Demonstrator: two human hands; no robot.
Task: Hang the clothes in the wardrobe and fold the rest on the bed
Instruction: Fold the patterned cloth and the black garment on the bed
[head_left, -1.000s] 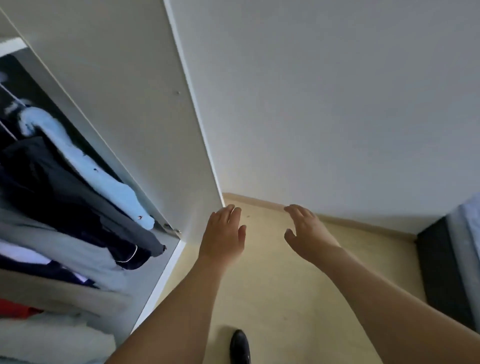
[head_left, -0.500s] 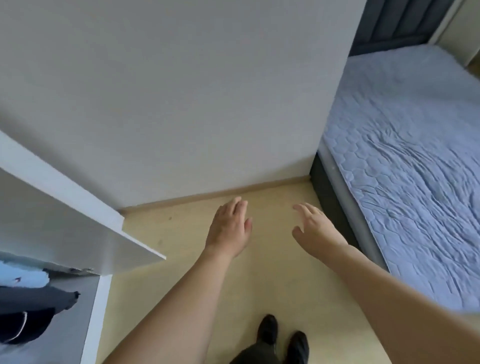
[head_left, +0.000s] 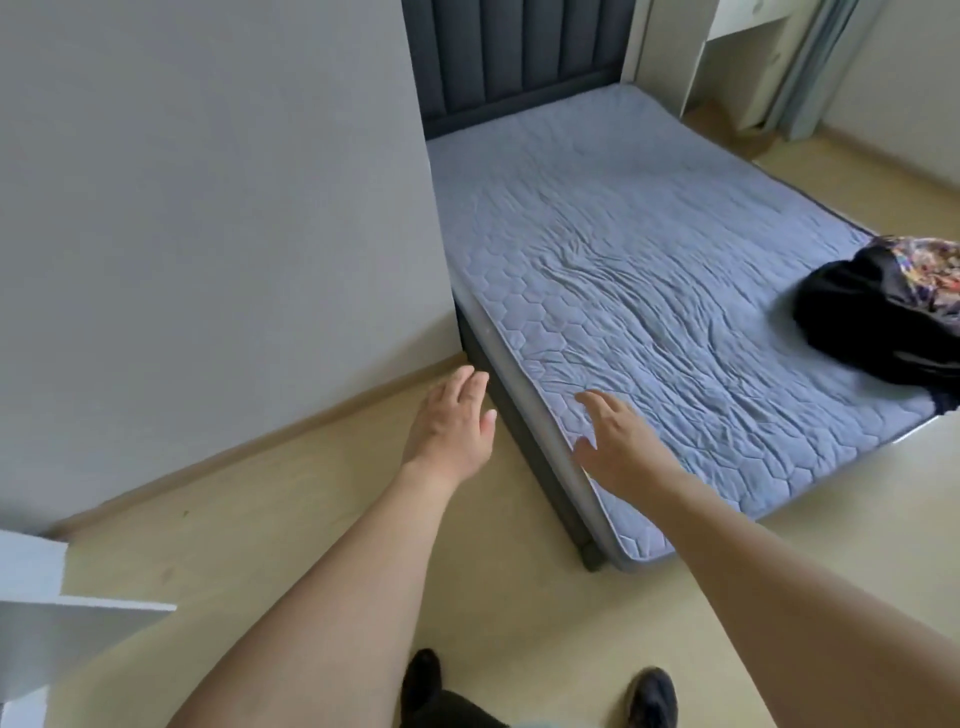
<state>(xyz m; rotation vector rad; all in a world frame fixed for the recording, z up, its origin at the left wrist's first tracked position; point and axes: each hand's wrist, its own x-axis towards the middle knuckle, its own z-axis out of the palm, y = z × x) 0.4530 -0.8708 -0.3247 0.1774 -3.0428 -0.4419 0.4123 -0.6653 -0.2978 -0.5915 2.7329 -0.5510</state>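
A bed (head_left: 649, 249) with a grey-blue quilted cover and a dark padded headboard fills the right half of the view. On its far right edge lies a heap of clothes (head_left: 883, 306), black with a colourful patterned piece on top. My left hand (head_left: 452, 421) is stretched forward over the floor, fingers straight, holding nothing. In front of the bed's near corner my right hand (head_left: 618, 447) is held out, fingers relaxed, empty. Only the white wardrobe door (head_left: 47, 618) shows, at the lower left.
A plain grey wall (head_left: 208, 208) stands to the left of the bed. A white desk (head_left: 737, 31) and a curtain (head_left: 821, 62) are at the back right. The floor (head_left: 260, 519) is pale yellow; my two dark shoes show at the bottom.
My view has swung right, from the open wardrobe with hung clothes to the bed and the clothes heap. Both hands stay stretched forward and empty.
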